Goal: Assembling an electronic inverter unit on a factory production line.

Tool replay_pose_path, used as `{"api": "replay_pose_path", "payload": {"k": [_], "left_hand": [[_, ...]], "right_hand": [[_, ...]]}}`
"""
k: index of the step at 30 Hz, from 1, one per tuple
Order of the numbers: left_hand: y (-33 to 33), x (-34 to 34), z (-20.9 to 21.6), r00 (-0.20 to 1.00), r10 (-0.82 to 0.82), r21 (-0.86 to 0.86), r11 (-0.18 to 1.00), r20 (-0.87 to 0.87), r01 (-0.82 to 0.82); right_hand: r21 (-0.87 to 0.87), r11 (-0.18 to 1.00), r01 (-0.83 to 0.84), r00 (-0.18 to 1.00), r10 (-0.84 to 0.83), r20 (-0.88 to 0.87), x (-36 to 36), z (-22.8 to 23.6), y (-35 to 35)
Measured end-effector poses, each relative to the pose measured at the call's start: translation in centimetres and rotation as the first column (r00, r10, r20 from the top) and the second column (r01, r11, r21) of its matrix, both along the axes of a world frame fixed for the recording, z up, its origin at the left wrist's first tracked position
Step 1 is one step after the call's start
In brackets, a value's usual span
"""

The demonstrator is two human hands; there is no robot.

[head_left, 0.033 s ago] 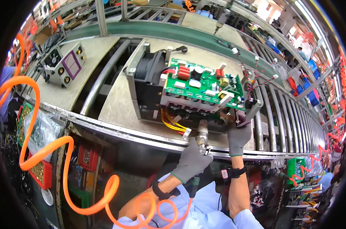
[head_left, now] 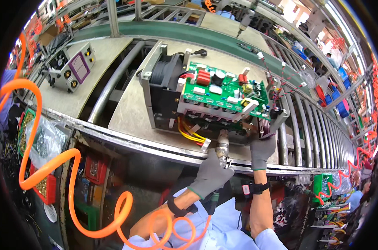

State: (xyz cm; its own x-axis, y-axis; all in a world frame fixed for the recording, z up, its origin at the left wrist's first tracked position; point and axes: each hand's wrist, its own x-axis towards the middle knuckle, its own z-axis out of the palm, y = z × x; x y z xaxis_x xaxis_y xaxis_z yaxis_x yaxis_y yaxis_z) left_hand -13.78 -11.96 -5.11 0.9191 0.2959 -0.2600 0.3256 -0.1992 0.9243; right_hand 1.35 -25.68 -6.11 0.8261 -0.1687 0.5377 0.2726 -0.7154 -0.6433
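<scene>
My left hand (head_left: 212, 175), in a grey glove, is closed round a pneumatic screwdriver (head_left: 222, 146). The tool's tip points away from me at the near lower side of an open machine chassis (head_left: 160, 106); its contact point is hard to see. My right hand (head_left: 262, 153), gloved alike, reaches to the chassis's lower right corner beside a purple-edged end panel (head_left: 265, 127). Its fingers are bent and partly hidden, and what they grip cannot be made out. A green circuit board (head_left: 205, 97) lies on top of the chassis. Yellow wires (head_left: 186, 131) with a white connector (head_left: 206, 144) hang by the screwdriver.
An orange coiled hose (head_left: 74, 179) loops across the left and lower view. A purple-framed unit (head_left: 72, 71) stands on the left board. Metal rollers (head_left: 299, 131) run along the right. Red bins (head_left: 96, 171) and a green bin (head_left: 322, 187) sit below the line. Another screwdriver (head_left: 245, 21) hangs beyond.
The whole picture has shifted very slightly. Both hands and the screwdriver keep the same places against the chassis.
</scene>
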Motion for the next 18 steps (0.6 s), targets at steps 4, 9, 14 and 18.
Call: {"api": "replay_pose_path", "payload": {"k": [4,9,14,18], "left_hand": [[0.3,0.4,0.8,0.995,-0.030,-0.057,0.998,-0.100,0.024],[0.0,0.7,0.5,0.992,-0.058,-0.044,0.998,-0.111,0.054],[-0.4,1.3,-0.3,0.991,-0.085,-0.038,0.996,-0.106,0.081],[0.0,1.7,-0.2,0.990,-0.114,0.044,0.992,-0.078,0.118]], "right_hand": [[0.026,0.998,-0.060,0.996,0.058,0.069,0.3,-0.2,-0.1],[-0.012,0.998,-0.055,0.998,0.056,0.020,0.2,0.0,-0.2],[-0.007,0.999,-0.047,0.999,0.047,0.018,0.4,-0.2,-0.3],[0.049,0.994,-0.102,0.990,0.097,0.102,0.8,-0.8,-0.5]]}}
